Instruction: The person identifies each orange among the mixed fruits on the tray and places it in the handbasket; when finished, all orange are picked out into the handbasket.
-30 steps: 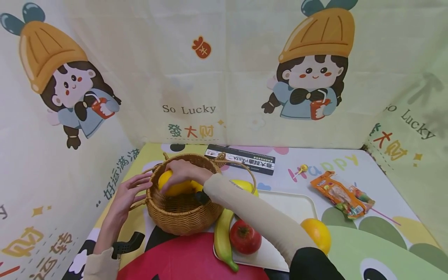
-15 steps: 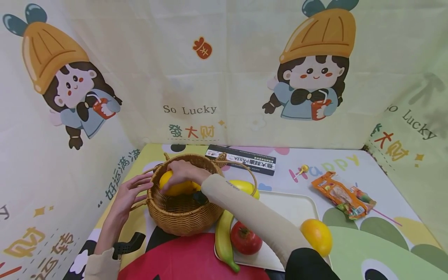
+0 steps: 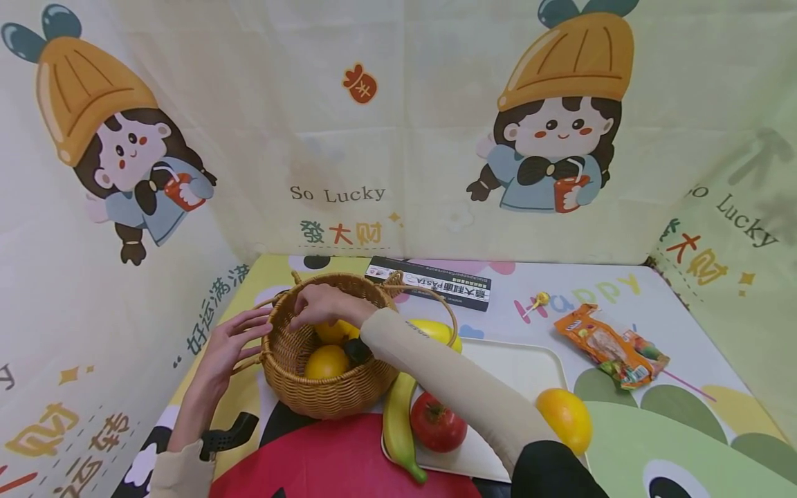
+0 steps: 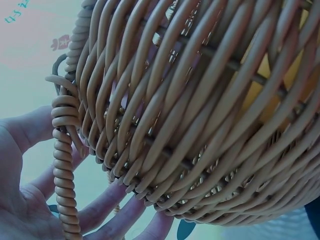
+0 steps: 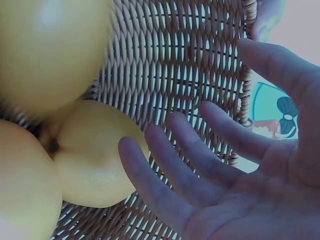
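Observation:
A round wicker basket stands at the left of the table. Inside it lie an orange and other yellow fruit, partly hidden by my right arm. My right hand is inside the basket's far rim; in the right wrist view its spread fingers hold nothing, near a rounded yellow fruit. My left hand rests its fingers against the basket's left side. In the left wrist view those fingers touch the wickerwork behind a wrapped handle.
Right of the basket, a white tray bears a red apple and a banana. A yellow fruit and another orange are close by. Behind lie a pasta box, a lollipop and an orange snack packet.
My right hand has let go of the orange, which has dropped toward the near side of the basket. The right fingers have lifted slightly. My left hand stays at the basket's side.

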Available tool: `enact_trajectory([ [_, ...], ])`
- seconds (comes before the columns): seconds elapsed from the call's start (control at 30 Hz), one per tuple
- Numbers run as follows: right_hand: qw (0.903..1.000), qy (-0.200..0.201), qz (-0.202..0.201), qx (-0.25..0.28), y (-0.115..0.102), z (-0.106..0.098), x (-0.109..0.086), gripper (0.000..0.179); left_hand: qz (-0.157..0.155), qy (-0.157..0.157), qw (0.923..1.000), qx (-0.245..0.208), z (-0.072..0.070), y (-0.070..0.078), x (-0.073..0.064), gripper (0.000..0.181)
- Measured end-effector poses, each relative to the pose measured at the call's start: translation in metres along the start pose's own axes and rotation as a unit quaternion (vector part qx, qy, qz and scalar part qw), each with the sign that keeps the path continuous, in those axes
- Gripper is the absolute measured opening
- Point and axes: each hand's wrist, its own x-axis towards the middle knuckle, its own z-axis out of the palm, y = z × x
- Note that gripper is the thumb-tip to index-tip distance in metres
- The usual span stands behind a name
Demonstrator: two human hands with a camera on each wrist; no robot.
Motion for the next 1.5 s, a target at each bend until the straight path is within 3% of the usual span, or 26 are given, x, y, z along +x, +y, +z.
enact_trajectory([
  [0.47,0.9994,-0.032,-0.011,0.004,-0.001,-0.007,-0.008,0.04,-0.001,0.002,1.0,0.006,-0.002,0.0,0.0,0.052],
  [1.03,0.9979,-0.048,-0.031,0.029,0.001,-0.035,-0.038,0.036,-0.004,0.002,1.0,0.005,-0.003,0.0,-0.001,0.053],
  [1.23,0.9962,-0.045,-0.044,0.059,0.012,-0.042,-0.052,0.037,0.0,0.002,1.0,-0.001,-0.001,-0.001,0.0,0.051],
  [1.5,0.99,-0.051,-0.052,0.121,0.04,-0.049,-0.081,0.039,0.0,0.006,1.0,0.001,0.0,-0.001,0.0,0.053],
])
